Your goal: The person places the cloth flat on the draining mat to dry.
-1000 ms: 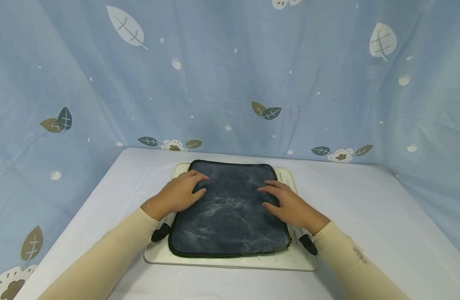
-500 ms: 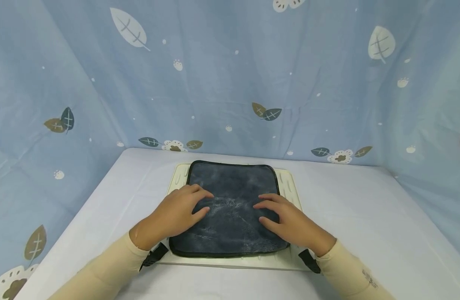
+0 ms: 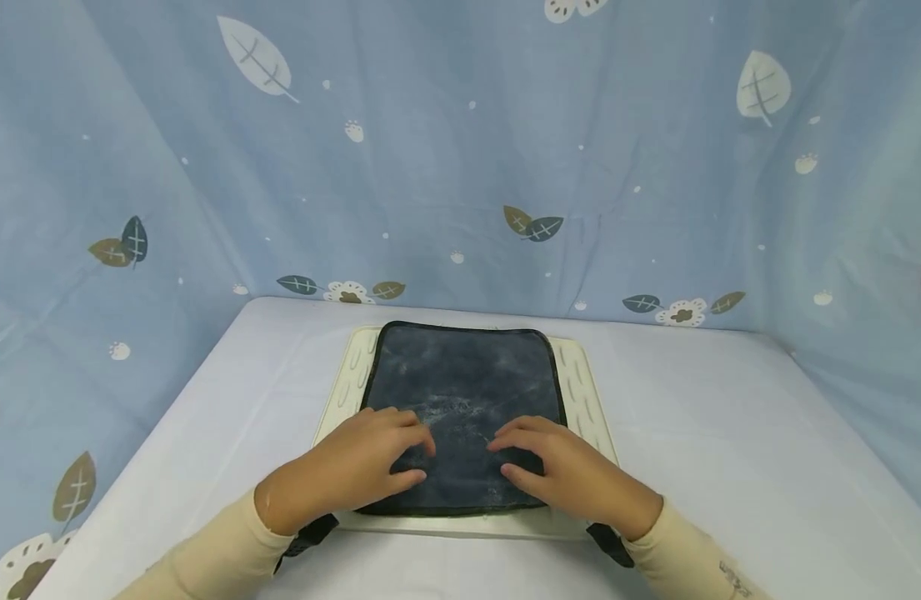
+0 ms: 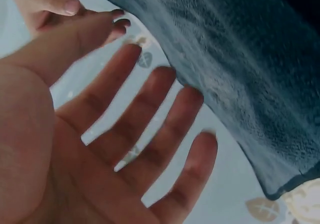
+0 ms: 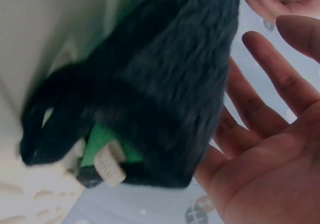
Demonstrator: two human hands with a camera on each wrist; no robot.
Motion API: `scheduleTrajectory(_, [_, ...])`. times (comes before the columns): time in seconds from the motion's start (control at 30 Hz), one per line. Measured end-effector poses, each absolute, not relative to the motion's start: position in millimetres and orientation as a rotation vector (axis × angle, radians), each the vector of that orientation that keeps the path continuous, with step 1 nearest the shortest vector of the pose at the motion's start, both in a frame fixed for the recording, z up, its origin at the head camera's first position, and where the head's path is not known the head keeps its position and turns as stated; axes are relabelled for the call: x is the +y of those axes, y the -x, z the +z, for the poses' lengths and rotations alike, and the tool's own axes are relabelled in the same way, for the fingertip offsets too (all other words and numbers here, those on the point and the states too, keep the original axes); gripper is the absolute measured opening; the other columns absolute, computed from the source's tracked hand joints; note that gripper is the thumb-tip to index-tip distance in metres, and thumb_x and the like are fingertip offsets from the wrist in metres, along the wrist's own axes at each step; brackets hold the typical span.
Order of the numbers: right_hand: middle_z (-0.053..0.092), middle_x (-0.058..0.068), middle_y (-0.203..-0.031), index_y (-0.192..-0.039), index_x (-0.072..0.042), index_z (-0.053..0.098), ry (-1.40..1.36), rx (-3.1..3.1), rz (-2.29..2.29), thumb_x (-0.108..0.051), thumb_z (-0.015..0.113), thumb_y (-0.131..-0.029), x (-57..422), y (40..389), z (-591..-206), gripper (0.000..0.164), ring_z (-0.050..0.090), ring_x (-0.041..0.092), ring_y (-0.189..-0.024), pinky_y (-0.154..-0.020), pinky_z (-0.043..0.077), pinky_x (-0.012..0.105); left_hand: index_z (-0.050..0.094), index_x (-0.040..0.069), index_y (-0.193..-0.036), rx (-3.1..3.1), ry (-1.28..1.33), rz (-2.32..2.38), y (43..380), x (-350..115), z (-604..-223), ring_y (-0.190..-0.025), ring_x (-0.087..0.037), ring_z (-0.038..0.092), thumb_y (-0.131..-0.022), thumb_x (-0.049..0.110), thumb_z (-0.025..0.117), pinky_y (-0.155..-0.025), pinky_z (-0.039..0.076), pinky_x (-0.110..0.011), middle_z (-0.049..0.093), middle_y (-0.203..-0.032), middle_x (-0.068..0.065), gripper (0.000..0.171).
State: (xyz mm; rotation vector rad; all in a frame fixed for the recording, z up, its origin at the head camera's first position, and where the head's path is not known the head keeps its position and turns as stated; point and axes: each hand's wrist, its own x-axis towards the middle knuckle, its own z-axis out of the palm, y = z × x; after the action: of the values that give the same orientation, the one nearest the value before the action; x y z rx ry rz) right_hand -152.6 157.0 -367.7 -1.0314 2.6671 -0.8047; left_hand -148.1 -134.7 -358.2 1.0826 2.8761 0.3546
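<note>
A dark blue-grey cloth with black edging lies spread over a cream ribbed board. Over its near left part is my left hand, palm down with loosely bent fingers. Opposite it, my right hand covers the near right part, its fingers directed inward. Neither hand grips anything. The left wrist view shows the cloth's fuzzy surface beside spread fingertips. In the right wrist view a corner of the cloth shows a green patch and a small pale label.
A white-covered table bears the board and extends on both sides of it. Behind and beside it hangs a blue curtain printed with leaves and flowers. Black straps show under both wrists.
Both hands have moved back over the cloth toward its near edge, with the fingertips closer together. The cloth and board stay where they were.
</note>
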Motion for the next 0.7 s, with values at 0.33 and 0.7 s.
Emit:
scheduleTrajectory(0.33, [0.060, -0.010, -0.126, -0.124, -0.020, 0.068, 1.042, 2.675, -0.741, -0.024, 0.068, -0.097, 150.7, 144.7, -369.8, 0.028, 0.059, 0.012, -0.119, -0.093, 0.054, 0.033, 0.067, 0.035, -0.098, 2.723, -1.084, 0.323, 142.0, -132.8, -365.0, -0.090, -0.006, 0.058, -0.083, 0.039, 0.080, -0.075, 0.049, -0.038, 0.061, -0.099, 0.016, 0.020])
scheduleTrajectory(0.7, [0.064, -0.008, -0.109, -0.120, -0.021, 0.071, 1.073, 2.666, -0.679, -0.024, 0.072, -0.093, 150.5, 142.8, -371.7, 0.027, 0.059, 0.005, -0.096, -0.078, 0.052, 0.023, 0.067, 0.036, -0.099, 2.724, -1.140, 0.274, 140.6, -131.5, -370.1, -0.099, -0.009, 0.054, -0.076, 0.042, 0.086, -0.076, 0.049, -0.039, 0.058, -0.103, 0.014, 0.031])
